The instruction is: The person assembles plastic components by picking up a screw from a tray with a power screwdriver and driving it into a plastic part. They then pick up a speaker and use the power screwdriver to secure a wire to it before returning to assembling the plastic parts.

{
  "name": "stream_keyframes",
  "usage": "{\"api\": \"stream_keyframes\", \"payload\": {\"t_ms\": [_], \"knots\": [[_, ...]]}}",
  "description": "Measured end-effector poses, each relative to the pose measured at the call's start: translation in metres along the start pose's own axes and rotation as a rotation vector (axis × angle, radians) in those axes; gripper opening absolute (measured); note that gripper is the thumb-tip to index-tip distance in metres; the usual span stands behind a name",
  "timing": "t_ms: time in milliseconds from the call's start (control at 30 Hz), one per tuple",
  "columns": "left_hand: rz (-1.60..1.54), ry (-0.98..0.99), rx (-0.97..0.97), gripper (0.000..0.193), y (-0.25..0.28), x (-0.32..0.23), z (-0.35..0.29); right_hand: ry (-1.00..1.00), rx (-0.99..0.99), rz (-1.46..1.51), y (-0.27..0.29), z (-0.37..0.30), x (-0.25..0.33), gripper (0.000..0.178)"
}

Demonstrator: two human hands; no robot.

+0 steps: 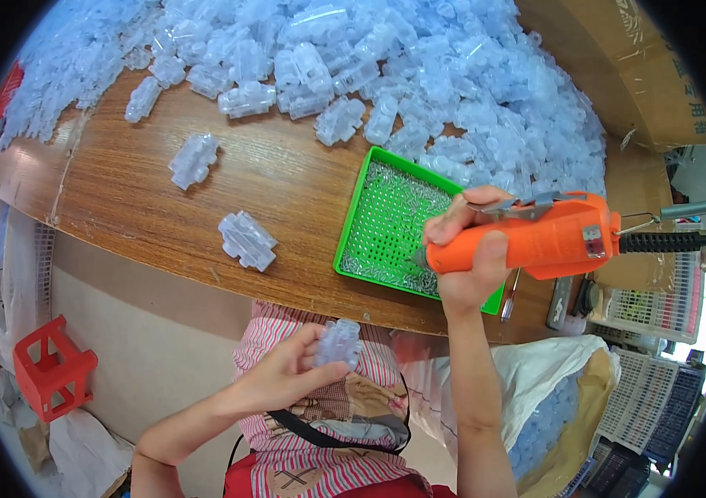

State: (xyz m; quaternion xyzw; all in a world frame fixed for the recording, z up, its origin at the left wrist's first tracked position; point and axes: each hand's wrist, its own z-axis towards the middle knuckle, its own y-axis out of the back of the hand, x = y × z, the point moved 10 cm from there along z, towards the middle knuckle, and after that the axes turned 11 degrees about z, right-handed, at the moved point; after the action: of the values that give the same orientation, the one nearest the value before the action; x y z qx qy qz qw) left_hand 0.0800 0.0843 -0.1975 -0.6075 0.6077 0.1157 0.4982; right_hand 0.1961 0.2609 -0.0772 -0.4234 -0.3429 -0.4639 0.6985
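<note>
My left hand (295,365) holds a clear plastic housing (339,344) between thumb and fingers, in front of the table edge. My right hand (473,257) is wrapped around an orange electric screwdriver (535,243), which lies nearly level with its tip pointing left. That tip is over a green perforated tray (355,199) holding many small silver screws (403,195). Whether the tip touches a screw I cannot tell. Two more clear housings lie apart on the wood, one (247,241) near the front edge and another (194,160) farther back.
A big heap of clear plastic parts (311,58) covers the table's far side. Cardboard (635,66) walls it at right. A pen (511,296) lies beside the tray. Below are a red stool (53,369) at left and a lined sack of parts (548,423) at right.
</note>
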Motion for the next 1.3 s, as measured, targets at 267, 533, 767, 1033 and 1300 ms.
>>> {"api": "stream_keyframes", "payload": {"t_ms": [267,533,767,1033,1300], "knots": [[-0.06,-0.069,-0.037,0.033,-0.022,0.011,0.025,0.016,-0.018,-0.025,-0.008,-0.004,-0.014,0.049],[-0.052,-0.026,-0.084,0.031,-0.018,0.018,0.028,0.009,0.014,0.168,-0.005,-0.005,-0.022,0.04],[-0.017,-0.021,-0.092,0.031,-0.017,0.019,0.03,0.019,-0.009,0.052,-0.006,-0.004,-0.021,0.045],[0.031,-0.04,-0.149,0.033,-0.016,0.023,0.03,0.035,0.073,-0.073,-0.012,-0.009,-0.017,0.053],[0.03,-0.092,-0.208,0.031,-0.013,0.02,0.029,-0.047,0.272,0.172,-0.037,-0.045,0.044,0.059]]}}
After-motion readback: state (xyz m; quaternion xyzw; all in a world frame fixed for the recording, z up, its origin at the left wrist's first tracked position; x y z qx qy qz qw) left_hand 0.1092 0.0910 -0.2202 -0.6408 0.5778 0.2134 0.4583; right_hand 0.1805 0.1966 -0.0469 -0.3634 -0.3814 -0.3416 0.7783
